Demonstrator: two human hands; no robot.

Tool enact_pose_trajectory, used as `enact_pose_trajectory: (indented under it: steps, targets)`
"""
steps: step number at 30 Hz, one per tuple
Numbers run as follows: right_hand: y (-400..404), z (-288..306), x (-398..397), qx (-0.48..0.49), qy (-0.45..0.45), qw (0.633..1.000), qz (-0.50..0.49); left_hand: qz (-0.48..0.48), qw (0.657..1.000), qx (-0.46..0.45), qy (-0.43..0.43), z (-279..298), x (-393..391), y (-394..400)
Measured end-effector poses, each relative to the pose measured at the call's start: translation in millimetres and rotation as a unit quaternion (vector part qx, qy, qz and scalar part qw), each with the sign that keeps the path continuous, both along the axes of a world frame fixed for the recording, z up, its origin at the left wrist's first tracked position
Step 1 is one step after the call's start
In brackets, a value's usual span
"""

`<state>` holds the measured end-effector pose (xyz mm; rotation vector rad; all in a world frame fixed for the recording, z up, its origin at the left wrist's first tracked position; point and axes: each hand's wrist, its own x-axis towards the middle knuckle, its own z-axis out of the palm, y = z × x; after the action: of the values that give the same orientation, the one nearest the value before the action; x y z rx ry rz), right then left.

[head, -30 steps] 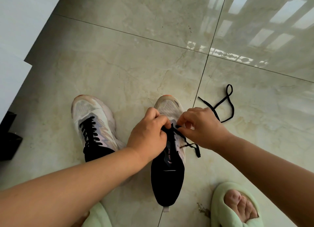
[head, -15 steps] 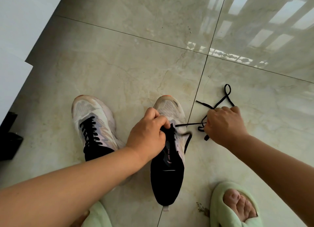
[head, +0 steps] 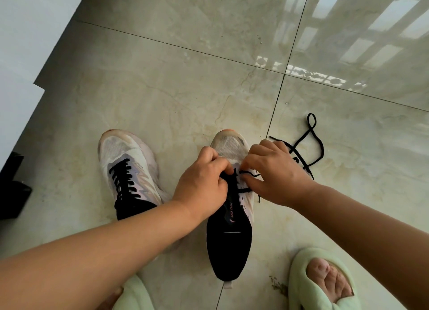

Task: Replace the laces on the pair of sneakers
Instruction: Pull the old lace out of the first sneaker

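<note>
Head view: right hand (head: 277, 174) is back over the right sneaker (head: 232, 207) at frame centre after pulling the black lace (head: 308, 145) out to the right half a second ago; slack now trails on the floor (head: 185, 77) right of centre, so one eyelet looks done and the next begins. Its thumb and forefinger pinch lace at the eyelets. Left hand (head: 203, 185), fingers curled, grips the tongue area. Left sneaker (head: 128, 168), centre-left, already laced.

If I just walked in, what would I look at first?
Probably the two hands, left hand and right hand, meeting over the right sneaker in the middle, working a black lace that trails off to the right. Beside it on the left stands the other sneaker, already laced.
</note>
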<state>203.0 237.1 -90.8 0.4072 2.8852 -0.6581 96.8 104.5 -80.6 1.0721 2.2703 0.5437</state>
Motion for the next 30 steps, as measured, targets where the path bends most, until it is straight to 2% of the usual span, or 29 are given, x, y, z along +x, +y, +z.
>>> enact_pose_trajectory:
  steps: [6,12,15,19,21,23,26,30]
  targets:
    - [-4.9,-3.3,-3.7,0.048,-0.041,0.998,0.005,-0.002,1.000,-0.001,0.007,-2.3,-0.3,-0.8]
    - [22.3,-12.6,21.9,0.092,-0.099,0.982,-0.135,-0.006,1.000,0.002,0.007,-2.6,-0.7,-2.2]
    - [20.8,-17.2,26.1,0.099,-0.118,0.975,-0.161,-0.006,1.000,0.003,0.004,-2.2,0.2,-0.4]
    - [15.4,-13.1,21.3,0.034,0.006,0.990,-0.138,-0.009,1.000,0.007,0.003,-1.0,1.0,-0.1]
    - [12.5,-7.6,15.5,-0.016,0.042,0.995,-0.088,-0.015,1.000,0.013,0.005,-0.5,0.5,-0.7]
    - [8.0,-3.3,9.5,-0.057,0.050,0.996,-0.048,-0.022,1.000,0.018,-0.004,0.5,0.3,-0.3]
    - [8.1,-2.7,4.0,-0.118,0.059,0.989,-0.070,-0.032,0.999,0.026,-0.018,1.3,0.6,0.2]
    - [9.3,-0.9,0.6,-0.115,0.048,0.989,-0.086,-0.043,0.998,0.033,-0.004,-2.6,1.4,-1.4]
